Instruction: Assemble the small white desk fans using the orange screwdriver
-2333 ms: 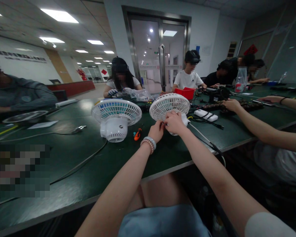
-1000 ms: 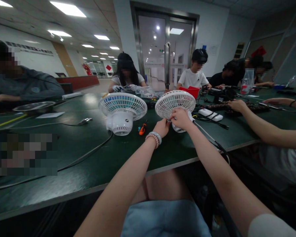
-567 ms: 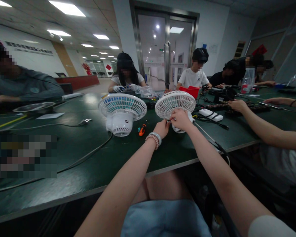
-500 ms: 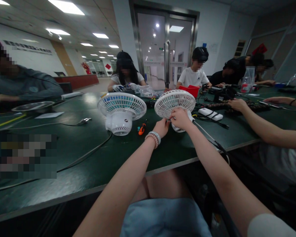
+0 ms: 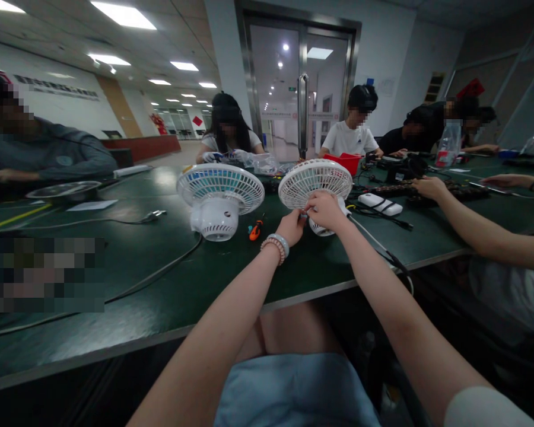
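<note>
Two white fans lie on the green table with their grilles tilted away. My right hand (image 5: 324, 209) is closed in front of the right fan (image 5: 315, 175), at its motor housing, which it partly hides. Beside it, my left hand (image 5: 291, 227), with a bangle and a beaded bracelet at the wrist, has its fingers pinched together. Between the fingertips of both hands is something small and dark, too small to name. An orange-handled screwdriver (image 5: 255, 230) lies to the left of my hands. The left fan (image 5: 218, 219) stands untouched, its cord trailing left.
A white power strip (image 5: 380, 205) with black cable lies to the right. Behind the fans are a red bin (image 5: 343, 163) and clear plastic bags (image 5: 264, 163). A neighbour's arm (image 5: 476, 222) reaches in from the right. Several other people sit around the table (image 5: 169, 314).
Both hands stay at the right fan, with only slight finger movement at the small dark thing. The view has shifted a little.
</note>
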`<state>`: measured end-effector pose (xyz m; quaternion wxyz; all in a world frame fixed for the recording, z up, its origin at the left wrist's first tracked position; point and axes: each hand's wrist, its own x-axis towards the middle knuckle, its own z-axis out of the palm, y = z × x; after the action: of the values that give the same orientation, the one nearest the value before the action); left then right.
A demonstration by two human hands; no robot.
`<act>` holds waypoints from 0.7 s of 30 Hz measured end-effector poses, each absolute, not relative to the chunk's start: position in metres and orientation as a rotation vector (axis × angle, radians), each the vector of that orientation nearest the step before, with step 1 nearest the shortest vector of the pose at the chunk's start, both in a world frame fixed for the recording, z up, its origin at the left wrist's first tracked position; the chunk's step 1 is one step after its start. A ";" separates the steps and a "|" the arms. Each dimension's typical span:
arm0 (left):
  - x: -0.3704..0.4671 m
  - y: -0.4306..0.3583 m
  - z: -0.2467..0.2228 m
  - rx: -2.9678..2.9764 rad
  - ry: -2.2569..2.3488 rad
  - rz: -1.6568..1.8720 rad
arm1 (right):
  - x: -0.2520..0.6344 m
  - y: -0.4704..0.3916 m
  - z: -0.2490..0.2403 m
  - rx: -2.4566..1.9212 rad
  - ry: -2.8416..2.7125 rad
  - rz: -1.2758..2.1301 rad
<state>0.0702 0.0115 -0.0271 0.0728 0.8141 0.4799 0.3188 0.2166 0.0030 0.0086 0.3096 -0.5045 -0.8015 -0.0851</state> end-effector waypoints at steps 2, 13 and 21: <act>0.070 0.011 -0.027 2.433 1.433 0.957 | 0.216 0.003 0.008 -1.334 -2.112 -0.222; 0.072 0.012 -0.029 2.410 1.429 0.965 | 0.217 0.002 0.009 -1.332 -2.111 -0.206; 0.071 0.009 -0.028 2.450 1.422 0.946 | 0.218 0.002 0.007 -1.324 -2.110 -0.202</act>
<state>0.0707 0.0093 -0.0275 0.0774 0.8179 0.4747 0.3159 0.2175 0.0025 0.0075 0.3159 -0.5027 -0.8010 -0.0768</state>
